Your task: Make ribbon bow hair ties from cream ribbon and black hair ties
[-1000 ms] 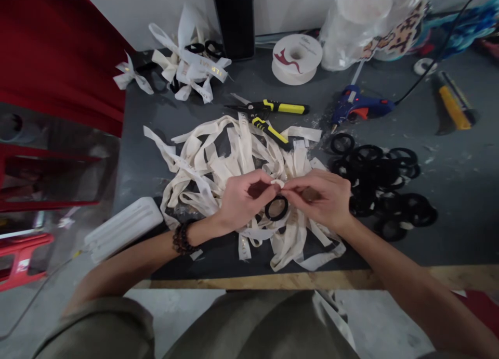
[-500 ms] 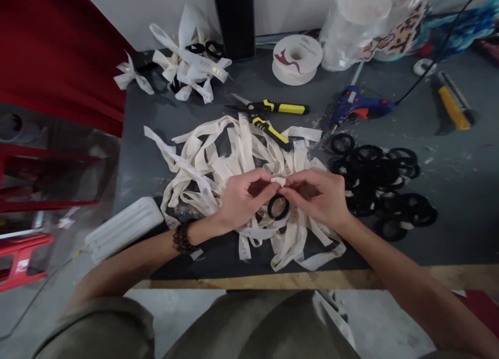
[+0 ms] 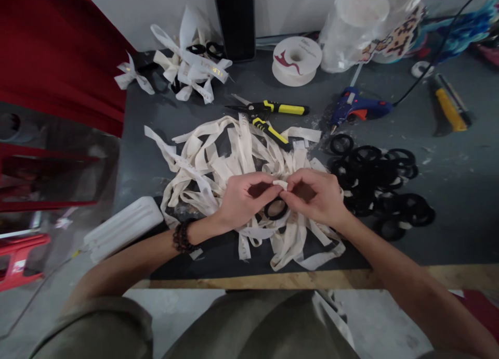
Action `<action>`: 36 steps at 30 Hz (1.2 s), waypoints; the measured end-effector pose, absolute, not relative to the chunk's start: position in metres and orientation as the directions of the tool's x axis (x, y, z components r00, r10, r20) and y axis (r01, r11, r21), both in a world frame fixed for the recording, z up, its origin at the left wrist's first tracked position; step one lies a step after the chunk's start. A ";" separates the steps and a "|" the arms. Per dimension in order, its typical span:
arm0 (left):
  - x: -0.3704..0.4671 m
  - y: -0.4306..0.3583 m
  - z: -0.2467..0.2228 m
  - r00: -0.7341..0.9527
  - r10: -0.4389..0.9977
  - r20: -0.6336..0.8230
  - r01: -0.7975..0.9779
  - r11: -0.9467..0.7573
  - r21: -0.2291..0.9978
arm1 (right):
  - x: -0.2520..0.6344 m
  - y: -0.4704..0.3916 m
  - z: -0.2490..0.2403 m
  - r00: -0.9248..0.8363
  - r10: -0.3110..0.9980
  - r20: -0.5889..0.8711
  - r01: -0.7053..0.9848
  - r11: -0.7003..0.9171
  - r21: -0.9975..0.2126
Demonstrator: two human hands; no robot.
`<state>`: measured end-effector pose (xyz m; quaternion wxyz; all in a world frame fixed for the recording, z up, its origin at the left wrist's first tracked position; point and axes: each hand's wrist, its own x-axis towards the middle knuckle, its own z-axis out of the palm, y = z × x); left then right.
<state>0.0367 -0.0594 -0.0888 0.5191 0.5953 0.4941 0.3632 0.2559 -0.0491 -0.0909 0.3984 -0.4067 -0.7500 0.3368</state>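
Compared with half a second earlier, we saw the ring (image 3: 275, 218) more covered by the right thumb; it hung below the fingertips, over the ribbons (image 3: 245, 151). Left hand (image 3: 239, 200) and right hand (image 3: 317, 195) pinched one white strip (image 3: 280, 184). We counted one spool (image 3: 295, 74), one glue gun (image 3: 362, 105) and one snips (image 3: 268, 107) (the ring pile (image 3: 374, 174) was too tangled to count).

left hand (image 3: 238, 200): pinching | right hand (image 3: 322, 199): pinching | forearms (image 3: 393, 265): angled inward

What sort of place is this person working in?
Probably a small craft workshop: a glue gun, yellow-handled cutters and a tangle of cream ribbons lie together on a dark worktable.
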 end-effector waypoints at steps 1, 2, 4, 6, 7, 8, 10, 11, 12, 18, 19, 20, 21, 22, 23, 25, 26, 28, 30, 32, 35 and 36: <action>0.037 -0.059 -0.089 0.247 0.966 -0.079 0.210 0.026 0.977 | 0.256 -0.049 -0.091 -0.353 0.870 0.344 0.343 0.462 -0.818; 0.036 -0.060 -0.089 0.247 0.966 -0.079 0.206 0.028 0.978 | 0.256 -0.049 -0.091 -0.351 0.862 0.366 0.346 0.482 -0.805; 0.036 -0.060 -0.090 0.258 0.962 -0.088 0.195 0.037 0.980 | 0.256 -0.050 -0.091 -0.344 0.847 0.406 0.354 0.517 -0.779; 0.035 -0.060 -0.091 0.266 0.959 -0.101 0.182 0.053 0.982 | 0.255 -0.051 -0.091 -0.333 0.842 0.424 0.365 0.530 -0.765; 0.035 -0.060 -0.091 0.266 0.958 -0.105 0.180 0.058 0.982 | 0.255 -0.052 -0.091 -0.328 0.847 0.418 0.365 0.522 -0.771; 0.035 -0.060 -0.091 0.261 0.960 -0.106 0.180 0.059 0.982 | 0.255 -0.052 -0.091 -0.323 0.856 0.404 0.360 0.506 -0.784; 0.035 -0.060 -0.090 0.257 0.961 -0.105 0.185 0.058 0.981 | 0.256 -0.052 -0.091 -0.316 0.865 0.389 0.349 0.487 -0.801; 0.035 -0.060 -0.090 0.262 0.959 -0.104 0.188 0.055 0.981 | 0.256 -0.052 -0.091 -0.309 0.865 0.395 0.350 0.490 -0.798; 0.035 -0.060 -0.090 0.269 0.958 -0.104 0.192 0.052 0.980 | 0.256 -0.052 -0.091 -0.303 0.860 0.411 0.352 0.501 -0.790; 0.036 -0.060 -0.089 0.263 0.958 -0.112 0.181 0.065 0.981 | 0.255 -0.052 -0.090 -0.283 0.858 0.429 0.361 0.510 -0.781; 0.036 -0.060 -0.088 0.260 0.960 -0.107 0.176 0.062 0.982 | 0.254 -0.052 -0.090 -0.279 0.866 0.415 0.366 0.495 -0.788; 0.036 -0.060 -0.089 0.256 0.962 -0.100 0.172 0.057 0.984 | 0.254 -0.052 -0.089 -0.277 0.874 0.399 0.365 0.480 -0.797; 0.036 -0.060 -0.089 0.250 0.964 -0.094 0.170 0.052 0.984 | 0.254 -0.052 -0.089 -0.277 0.882 0.382 0.359 0.463 -0.810; 0.037 -0.060 -0.089 0.245 0.965 -0.090 0.168 0.049 0.985 | 0.255 -0.052 -0.088 -0.279 0.888 0.366 0.351 0.449 -0.821; 0.037 -0.060 -0.089 0.240 0.967 -0.088 0.166 0.049 0.985 | 0.255 -0.052 -0.088 -0.286 0.889 0.358 0.343 0.444 -0.828; 0.037 -0.060 -0.090 0.233 0.967 -0.100 0.156 0.064 0.986 | 0.255 -0.051 -0.089 -0.312 0.874 0.371 0.321 0.465 -0.825; 0.036 -0.060 -0.091 0.233 0.967 -0.106 0.146 0.073 0.987 | 0.256 -0.051 -0.089 -0.326 0.861 0.391 0.309 0.488 -0.816; 0.035 -0.060 -0.094 0.240 0.965 -0.107 0.119 0.080 0.990 | 0.256 -0.049 -0.091 -0.346 0.824 0.449 0.292 0.549 -0.783; 0.035 -0.059 -0.097 0.249 0.964 -0.093 0.106 0.068 0.992 | 0.256 -0.048 -0.095 -0.357 0.782 0.511 0.288 0.613 -0.736; 0.034 -0.059 -0.100 0.248 0.965 -0.081 0.108 0.056 0.993 | 0.256 -0.047 -0.098 -0.352 0.747 0.564 0.301 0.661 -0.687; 0.034 -0.056 -0.101 0.254 0.964 -0.084 0.115 0.056 0.992 | 0.256 -0.046 -0.101 -0.344 0.721 0.601 0.316 0.692 -0.649; 0.034 -0.055 -0.100 0.259 0.961 -0.093 0.118 0.064 0.991 | 0.256 -0.047 -0.101 -0.342 0.723 0.600 0.326 0.690 -0.646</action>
